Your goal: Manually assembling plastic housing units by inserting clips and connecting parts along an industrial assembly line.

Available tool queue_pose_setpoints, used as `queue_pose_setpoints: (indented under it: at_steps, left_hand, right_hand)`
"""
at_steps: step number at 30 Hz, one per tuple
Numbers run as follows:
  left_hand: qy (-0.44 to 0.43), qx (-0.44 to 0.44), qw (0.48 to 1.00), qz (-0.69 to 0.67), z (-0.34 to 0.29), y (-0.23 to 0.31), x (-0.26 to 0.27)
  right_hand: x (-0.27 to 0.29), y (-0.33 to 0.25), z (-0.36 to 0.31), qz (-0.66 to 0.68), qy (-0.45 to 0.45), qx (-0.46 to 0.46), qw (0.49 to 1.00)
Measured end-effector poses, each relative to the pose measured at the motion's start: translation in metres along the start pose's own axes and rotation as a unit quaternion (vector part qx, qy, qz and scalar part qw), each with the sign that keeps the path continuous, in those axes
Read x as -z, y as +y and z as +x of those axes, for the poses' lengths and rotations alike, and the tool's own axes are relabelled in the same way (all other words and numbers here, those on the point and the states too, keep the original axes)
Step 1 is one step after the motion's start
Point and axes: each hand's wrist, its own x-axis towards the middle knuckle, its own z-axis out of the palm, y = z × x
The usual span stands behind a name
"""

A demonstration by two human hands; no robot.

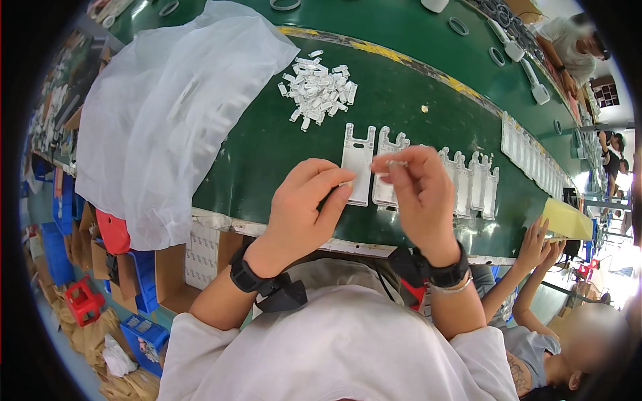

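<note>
Over the near edge of the green table, my left hand (pixel 304 204) is closed in a pinch; what it holds, if anything, is too small to make out. My right hand (pixel 424 194) pinches a small white plastic piece (pixel 396 163) between thumb and fingers. Beneath and between my hands lies a flat white plastic housing (pixel 358 155) with two prongs at its far end. Beside it is a second housing (pixel 386 194), partly covered by my right hand. Several more housings (pixel 461 184) continue the row to the right. Beyond my hands sits a pile of small white pieces (pixel 319 92).
A translucent plastic sheet (pixel 167 100) drapes over the table's left side. Another row of white housings (pixel 535 154) runs along the right. A co-worker's hands (pixel 535 244) touch a yellow box-like object (pixel 568 219). Grey rings (pixel 459 26) and white handled parts (pixel 535 81) lie beyond the yellow-marked strip.
</note>
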Motion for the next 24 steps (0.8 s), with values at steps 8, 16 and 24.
queue_pose_setpoints:
  at_steps: [8, 16, 24]
  left_hand:
    - [-0.049, -0.165, 0.971, 0.164, -0.004, -0.018, -0.006]
    - [-0.086, -0.173, 0.958, 0.212, -0.006, -0.016, -0.007]
    - [-0.071, -0.177, 0.956, 0.222, -0.007, -0.024, -0.009]
  right_hand:
    - [-0.002, 0.004, 0.030, -0.211, -0.084, 0.101, 0.969]
    - [-0.007, 0.014, 0.042, -0.362, -0.121, 0.233, 0.895]
    - [-0.013, 0.022, 0.048, -0.395, -0.112, 0.225, 0.884]
